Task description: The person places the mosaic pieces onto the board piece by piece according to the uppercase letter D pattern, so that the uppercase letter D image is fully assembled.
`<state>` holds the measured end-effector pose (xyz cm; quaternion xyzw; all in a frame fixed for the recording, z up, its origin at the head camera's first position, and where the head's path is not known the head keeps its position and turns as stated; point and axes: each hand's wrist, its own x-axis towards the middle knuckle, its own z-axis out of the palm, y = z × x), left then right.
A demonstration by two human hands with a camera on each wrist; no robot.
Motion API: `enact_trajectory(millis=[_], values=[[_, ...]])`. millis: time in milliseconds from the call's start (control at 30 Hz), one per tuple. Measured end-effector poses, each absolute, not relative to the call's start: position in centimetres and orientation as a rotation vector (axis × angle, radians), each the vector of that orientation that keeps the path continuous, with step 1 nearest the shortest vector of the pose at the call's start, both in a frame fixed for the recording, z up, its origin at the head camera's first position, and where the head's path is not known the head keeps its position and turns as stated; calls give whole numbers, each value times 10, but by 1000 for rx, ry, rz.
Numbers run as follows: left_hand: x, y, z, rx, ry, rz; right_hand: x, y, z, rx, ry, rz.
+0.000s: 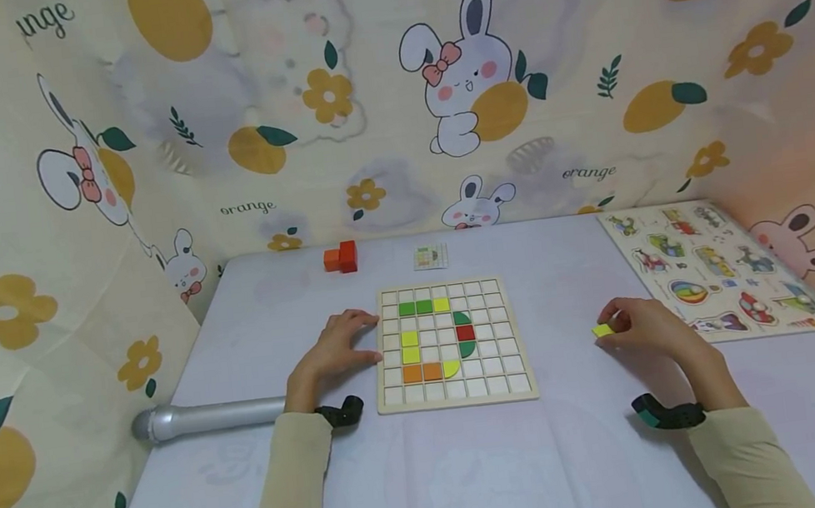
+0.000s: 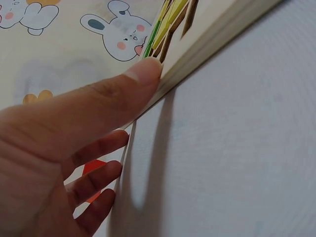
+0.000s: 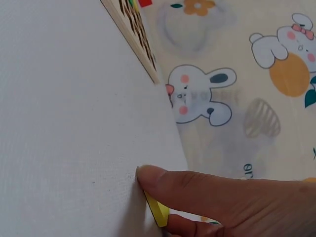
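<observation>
A wooden grid board (image 1: 498,386) lies in the middle of the table, with green, yellow, orange and red pieces set in some of its squares. My left hand (image 1: 335,348) rests at the board's left edge, its thumb (image 2: 143,74) against the rim and the other fingers spread along the side. Well to the right of the board, my right hand (image 1: 646,329) pinches a small yellow block (image 1: 602,331) between thumb and fingers, low over the table. In the right wrist view the yellow block (image 3: 158,210) shows below the thumb, partly hidden by it.
Red and orange blocks (image 1: 342,258) stand at the back left. A small pattern card (image 1: 430,257) lies behind the board. On the right is a picture puzzle board (image 1: 693,242). A silver microphone-like rod (image 1: 222,416) lies left, passing beneath the left wrist in this view.
</observation>
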<state>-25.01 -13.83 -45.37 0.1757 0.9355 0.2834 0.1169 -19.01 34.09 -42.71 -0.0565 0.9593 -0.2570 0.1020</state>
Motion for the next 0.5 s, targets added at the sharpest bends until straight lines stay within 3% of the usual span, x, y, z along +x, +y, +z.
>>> enact_trajectory(millis=[267, 500], values=[[-249, -138, -454, 531, 2746, 833, -195, 337, -433, -269, 2849, -834], [-250, -138, -454, 539, 2747, 836, -209, 309, -435, -529, 2883, -856]])
